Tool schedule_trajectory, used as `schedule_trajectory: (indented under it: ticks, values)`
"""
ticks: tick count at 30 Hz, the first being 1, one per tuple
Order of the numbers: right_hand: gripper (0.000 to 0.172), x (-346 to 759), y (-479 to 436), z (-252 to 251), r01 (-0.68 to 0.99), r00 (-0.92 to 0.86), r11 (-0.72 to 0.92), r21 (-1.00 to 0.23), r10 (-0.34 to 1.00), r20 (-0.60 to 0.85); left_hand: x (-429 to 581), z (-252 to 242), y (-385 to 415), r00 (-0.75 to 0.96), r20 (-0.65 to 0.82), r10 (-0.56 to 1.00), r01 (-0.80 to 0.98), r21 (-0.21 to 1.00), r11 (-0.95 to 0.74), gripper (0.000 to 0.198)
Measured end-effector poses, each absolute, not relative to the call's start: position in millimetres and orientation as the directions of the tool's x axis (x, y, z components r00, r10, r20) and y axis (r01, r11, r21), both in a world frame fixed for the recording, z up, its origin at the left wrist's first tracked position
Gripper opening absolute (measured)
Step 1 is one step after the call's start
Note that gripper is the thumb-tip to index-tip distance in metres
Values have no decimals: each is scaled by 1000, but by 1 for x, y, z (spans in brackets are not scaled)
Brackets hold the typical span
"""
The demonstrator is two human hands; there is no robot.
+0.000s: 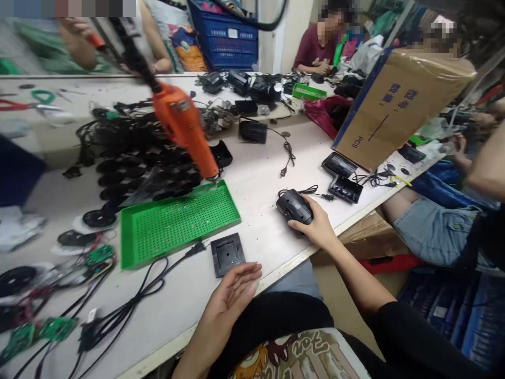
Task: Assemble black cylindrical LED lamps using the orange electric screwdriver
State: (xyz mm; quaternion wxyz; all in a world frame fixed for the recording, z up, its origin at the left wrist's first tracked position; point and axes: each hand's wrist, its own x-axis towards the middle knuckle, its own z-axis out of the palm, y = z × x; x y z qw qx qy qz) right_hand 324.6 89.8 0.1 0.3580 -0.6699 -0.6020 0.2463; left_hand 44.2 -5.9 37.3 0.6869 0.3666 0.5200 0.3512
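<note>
Black plastic housing (294,206), rounded like a computer mouse, is held near the front edge of a white workbench (260,173) by the right hand (315,226), its fingers partly curled against the near side. (It is judged light, stiff and a little slippery, so the rounded flanks would give the surest hold, with the trailing cord left free.) A large cardboard box (402,105) is propped toward the far right of the bench. To the left of the housing, a green perforated tray (177,226) is laid flat, and a blurred orange power tool (181,123) is suspended just above its far corner. Open bench is left between tray and housing, but little room is offered beyond the front edge, which runs just past the right hand. A square black plate (228,254) is set beside the tray, near the left hand (232,295), which is held open, palm up, with nothing in it. A thin black cord (303,190) is led away from the housing.
</note>
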Motion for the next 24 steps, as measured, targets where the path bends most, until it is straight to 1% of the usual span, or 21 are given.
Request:
schedule_trajectory:
  ticks: [2, 4, 6, 8, 9, 11, 13, 14, 15, 16, 18, 19, 21, 22, 24]
  values:
    - [89, 306, 74, 3, 529, 121, 13, -849, 989, 91, 48, 35, -3, 226, -430, 874, -189, 861, 472, 55]
    - [89, 284, 53, 7, 458, 60, 57, -887, 994, 95, 56, 33, 3, 235, -391, 890, -330, 829, 451, 72]
    - [90, 263, 31, 13, 438, -14, 106, -893, 994, 111, 64, 32, 10, 249, -320, 914, -483, 777, 403, 95]
    - [94, 248, 12, 19, 448, -121, 182, -875, 982, 142, 69, 33, 18, 231, -314, 921, -552, 737, 390, 109]
    - [96, 244, 5, 21, 449, -186, 227, -864, 970, 158, 69, 34, 21, 209, -325, 922, -573, 723, 385, 112]
    - [91, 243, 0, 26, 410, -305, 308, -859, 933, 189, 64, 35, 25, 183, -349, 919, -612, 691, 384, 107]
    - [84, 248, 5, 31, 351, -348, 350, -869, 910, 226, 52, 34, 26, 185, -349, 919, -651, 657, 381, 89]
    - [84, 252, 11, 34, 337, -350, 375, -864, 902, 255, 45, 33, 26, 198, -342, 918, -664, 643, 383, 78]
    - [88, 256, 17, 37, 338, -356, 415, -845, 887, 293, 39, 32, 25, 222, -334, 916, -669, 631, 392, 69]
    - [95, 259, 25, 40, 353, -380, 472, -808, 862, 337, 33, 30, 24, 260, -325, 909, -667, 620, 412, 62]
    - [107, 262, 39, 48, 389, -500, 613, -688, 768, 401, 23, 28, 24, 362, -311, 879, -638, 605, 477, 52]
    - [107, 263, 46, 53, 389, -582, 677, -625, 707, 402, 20, 28, 24, 413, -302, 859, -615, 603, 508, 49]
    - [97, 261, 57, 60, 348, -725, 760, -549, 589, 357, 13, 30, 26, 480, -284, 830, -577, 610, 543, 46]
    - [90, 260, 61, 62, 322, -766, 777, -541, 550, 333, 10, 31, 27, 502, -281, 818, -568, 606, 557, 48]
    - [83, 255, 65, 64, 295, -772, 766, -571, 543, 329, 2, 34, 29, 528, -290, 798, -575, 570, 587, 64]
